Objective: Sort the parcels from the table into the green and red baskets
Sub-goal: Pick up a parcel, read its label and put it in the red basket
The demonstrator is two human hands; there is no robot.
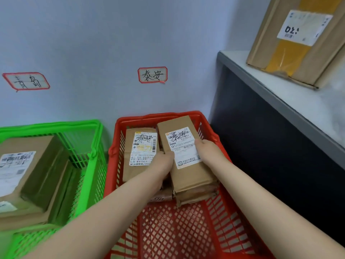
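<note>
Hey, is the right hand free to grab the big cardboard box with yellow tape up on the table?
Probably not yet: the right hand and left hand both grip a long cardboard parcel over the red basket. The taped box itself sits unobstructed.

Two handwritten signs on a pale wall

The left sign (26, 81) and right sign (152, 74), both red-bordered, hang well apart on the wall (93, 34).

A long brown cardboard parcel (186, 156) with a white label marked in black pen lies tilted over the red basket (214, 230), held at both sides. Just left of it, a flatter labelled parcel (139, 156) lies inside. The green basket (93, 156), to the left, holds a bigger labelled box (31, 176). Another taped box (298, 40) sits on the table (280, 101), far right.
</note>
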